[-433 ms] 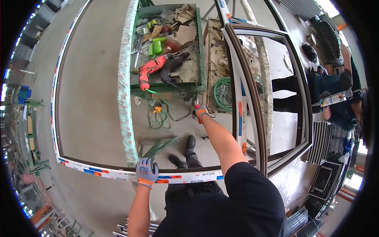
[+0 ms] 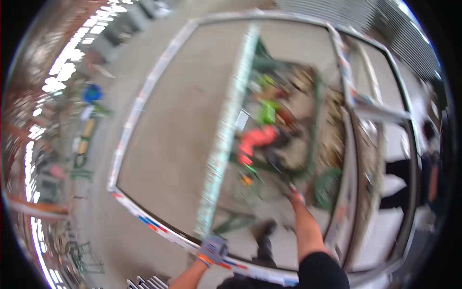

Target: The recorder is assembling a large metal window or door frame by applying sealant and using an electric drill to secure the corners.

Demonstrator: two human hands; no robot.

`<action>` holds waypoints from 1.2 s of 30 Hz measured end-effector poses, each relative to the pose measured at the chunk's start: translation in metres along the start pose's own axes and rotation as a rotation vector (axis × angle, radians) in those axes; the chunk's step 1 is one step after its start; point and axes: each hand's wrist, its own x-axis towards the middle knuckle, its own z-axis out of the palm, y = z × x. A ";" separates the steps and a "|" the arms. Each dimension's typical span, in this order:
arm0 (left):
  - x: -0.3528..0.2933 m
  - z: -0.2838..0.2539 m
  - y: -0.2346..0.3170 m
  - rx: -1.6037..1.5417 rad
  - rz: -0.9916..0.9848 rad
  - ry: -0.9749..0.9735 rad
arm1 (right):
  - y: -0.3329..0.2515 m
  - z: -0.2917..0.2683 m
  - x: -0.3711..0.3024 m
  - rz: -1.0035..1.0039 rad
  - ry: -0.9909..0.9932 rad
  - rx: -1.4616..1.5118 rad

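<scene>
The picture is smeared by motion. A large white window frame with coloured protective tape lies flat in front of me, with a pale middle bar running away from me. My gloved left hand grips the near rail of the frame. My right arm reaches forward through the frame opening. My gloved right hand is over the floor near a green coil, below a green tool cart. What that hand holds is too blurred to tell. My foot shows inside the frame.
The cart carries a red power drill and green tools. More frame profiles lie at the right, where another person in dark clothes stands. Clutter, including a blue object, lines the left side on a concrete floor.
The view has swung and tilted, so the frame now sits slanted and blurred. My left hand stays on the near rail and my right arm stays stretched forward.
</scene>
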 end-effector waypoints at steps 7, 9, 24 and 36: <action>0.011 0.015 0.003 -0.095 0.145 0.282 | -0.007 -0.051 -0.004 0.459 0.290 -0.335; 0.006 0.015 0.005 -0.075 0.113 0.261 | -0.030 -0.053 -0.020 0.503 0.332 -0.382; 0.006 0.045 -0.006 -0.029 0.194 0.364 | -0.140 -0.074 -0.251 0.076 0.568 -0.029; 0.020 0.055 -0.012 -0.075 0.213 0.524 | -0.178 0.024 -0.586 -0.088 0.791 -0.191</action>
